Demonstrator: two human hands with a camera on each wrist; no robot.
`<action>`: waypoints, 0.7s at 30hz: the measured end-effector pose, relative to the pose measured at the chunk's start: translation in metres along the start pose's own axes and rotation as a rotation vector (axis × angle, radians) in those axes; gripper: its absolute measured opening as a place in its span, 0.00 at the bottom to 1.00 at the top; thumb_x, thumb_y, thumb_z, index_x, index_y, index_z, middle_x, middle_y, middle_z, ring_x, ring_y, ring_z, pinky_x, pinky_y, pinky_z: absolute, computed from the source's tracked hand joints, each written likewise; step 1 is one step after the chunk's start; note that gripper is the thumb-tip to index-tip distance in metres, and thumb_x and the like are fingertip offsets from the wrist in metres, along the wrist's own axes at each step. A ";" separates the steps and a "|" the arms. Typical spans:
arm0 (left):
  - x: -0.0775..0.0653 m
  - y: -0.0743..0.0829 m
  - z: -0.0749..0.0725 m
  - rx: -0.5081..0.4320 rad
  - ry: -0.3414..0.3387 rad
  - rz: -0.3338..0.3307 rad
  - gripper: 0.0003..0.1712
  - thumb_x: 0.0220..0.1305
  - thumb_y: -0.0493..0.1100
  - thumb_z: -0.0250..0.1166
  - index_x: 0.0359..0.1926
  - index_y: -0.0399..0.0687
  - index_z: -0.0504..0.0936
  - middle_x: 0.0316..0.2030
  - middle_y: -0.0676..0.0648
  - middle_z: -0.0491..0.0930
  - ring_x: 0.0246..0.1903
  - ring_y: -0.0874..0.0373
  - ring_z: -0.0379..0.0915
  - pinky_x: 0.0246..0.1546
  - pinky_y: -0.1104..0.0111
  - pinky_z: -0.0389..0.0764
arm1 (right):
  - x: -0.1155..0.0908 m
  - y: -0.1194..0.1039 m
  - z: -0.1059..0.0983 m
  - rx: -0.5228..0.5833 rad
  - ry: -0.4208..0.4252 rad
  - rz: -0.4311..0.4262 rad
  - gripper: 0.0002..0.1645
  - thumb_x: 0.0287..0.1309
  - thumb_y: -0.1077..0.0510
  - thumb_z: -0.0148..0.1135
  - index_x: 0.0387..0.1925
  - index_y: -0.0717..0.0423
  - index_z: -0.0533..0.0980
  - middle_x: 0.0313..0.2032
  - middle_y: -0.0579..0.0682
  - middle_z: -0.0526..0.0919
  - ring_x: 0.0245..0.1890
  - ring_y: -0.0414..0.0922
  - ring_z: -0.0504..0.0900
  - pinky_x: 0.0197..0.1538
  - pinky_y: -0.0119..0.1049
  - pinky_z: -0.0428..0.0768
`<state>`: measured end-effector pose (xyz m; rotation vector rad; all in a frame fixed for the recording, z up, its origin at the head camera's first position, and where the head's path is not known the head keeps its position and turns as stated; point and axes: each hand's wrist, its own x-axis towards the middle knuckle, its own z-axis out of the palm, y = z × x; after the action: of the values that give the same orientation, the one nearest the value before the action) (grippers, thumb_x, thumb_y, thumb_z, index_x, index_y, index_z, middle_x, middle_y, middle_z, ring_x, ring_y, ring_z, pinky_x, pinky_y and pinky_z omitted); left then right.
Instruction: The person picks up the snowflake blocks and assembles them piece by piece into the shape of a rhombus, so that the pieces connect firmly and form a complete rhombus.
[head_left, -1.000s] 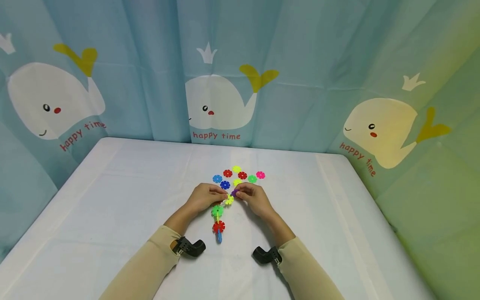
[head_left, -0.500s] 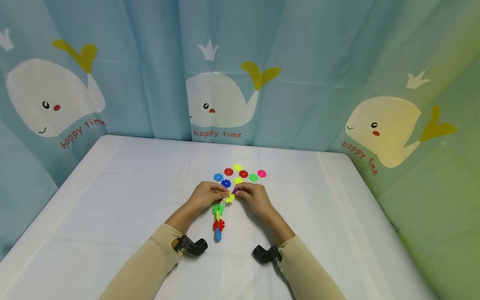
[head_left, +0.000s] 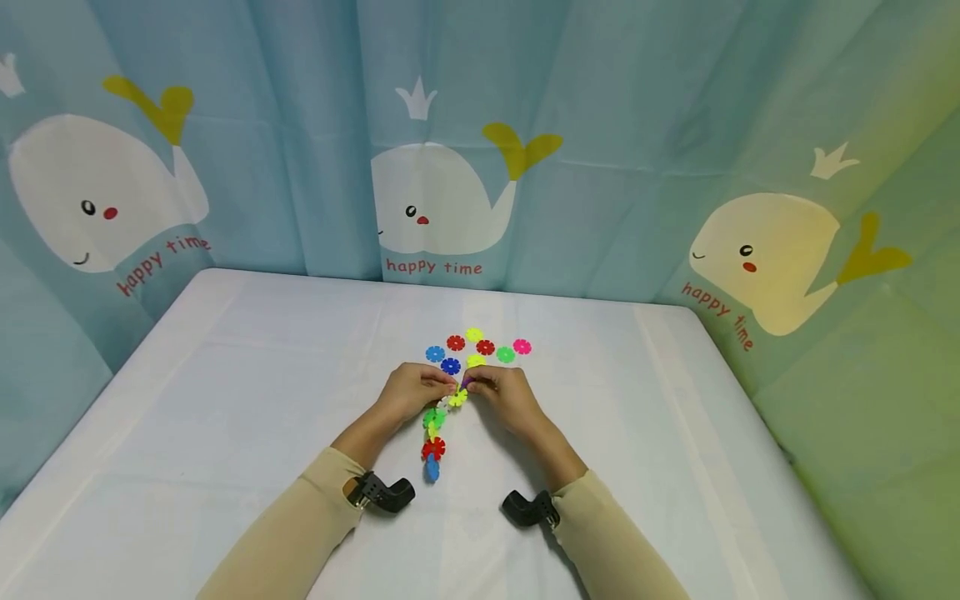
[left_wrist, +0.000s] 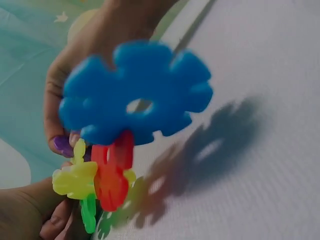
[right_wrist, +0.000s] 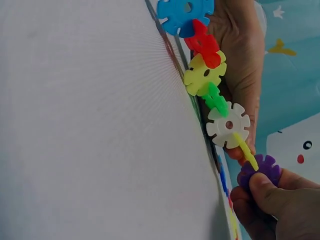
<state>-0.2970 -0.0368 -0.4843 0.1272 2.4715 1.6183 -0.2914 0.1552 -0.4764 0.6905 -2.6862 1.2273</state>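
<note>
A chain of interlocked flower-shaped plastic discs slopes away from me; its near end is a blue disc [head_left: 432, 468], then a red disc [head_left: 432, 450]. Beyond these come a yellow, a green and a white disc [right_wrist: 228, 125]. At the far end my left hand [head_left: 408, 392] pinches the chain by a yellow disc [head_left: 458, 397]. My right hand [head_left: 513, 400] pinches a purple disc [right_wrist: 267, 172] between thumb and fingers. In the right wrist view the purple disc's edge meets the end yellow disc; how deep they fit is hidden by the thumb.
Loose discs lie flat on the white table [head_left: 247, 400] just beyond my hands: a light blue one [head_left: 435, 354], a dark blue one [head_left: 450, 366], a green one [head_left: 506, 355], a pink one [head_left: 522, 347], plus red and yellow ones. A whale-printed curtain [head_left: 615, 217] hangs behind.
My right hand has brought the purple disc slightly left, against the end yellow disc. The near end of the chain has swung a little to the left. The loose discs have not moved.
</note>
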 end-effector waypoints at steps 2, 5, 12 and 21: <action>0.000 0.000 0.000 0.017 0.004 0.004 0.08 0.61 0.43 0.71 0.39 0.45 0.89 0.33 0.49 0.88 0.29 0.63 0.79 0.31 0.74 0.78 | 0.000 0.000 0.000 0.003 0.004 0.003 0.07 0.61 0.65 0.64 0.40 0.59 0.85 0.39 0.50 0.88 0.42 0.43 0.85 0.49 0.40 0.83; 0.001 0.000 0.000 0.038 0.004 0.003 0.09 0.61 0.45 0.71 0.39 0.46 0.89 0.34 0.50 0.88 0.30 0.63 0.79 0.33 0.73 0.78 | 0.000 0.002 0.000 0.014 0.007 0.026 0.07 0.61 0.65 0.65 0.39 0.58 0.85 0.39 0.49 0.88 0.42 0.43 0.84 0.50 0.40 0.83; 0.001 -0.002 -0.001 0.057 0.012 0.015 0.10 0.60 0.49 0.72 0.38 0.50 0.90 0.34 0.52 0.87 0.33 0.63 0.79 0.35 0.72 0.77 | 0.000 0.010 0.000 0.115 0.001 0.112 0.07 0.62 0.61 0.65 0.40 0.55 0.86 0.39 0.48 0.88 0.44 0.43 0.83 0.48 0.33 0.81; 0.005 -0.006 -0.002 0.029 0.013 0.014 0.11 0.60 0.50 0.72 0.40 0.51 0.89 0.35 0.53 0.88 0.34 0.64 0.80 0.37 0.71 0.79 | -0.001 0.021 -0.018 0.228 0.100 0.220 0.07 0.61 0.60 0.67 0.39 0.59 0.85 0.36 0.51 0.89 0.36 0.39 0.84 0.41 0.28 0.81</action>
<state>-0.3019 -0.0397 -0.4895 0.1381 2.5103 1.5941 -0.3015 0.1812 -0.4795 0.3510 -2.6198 1.5940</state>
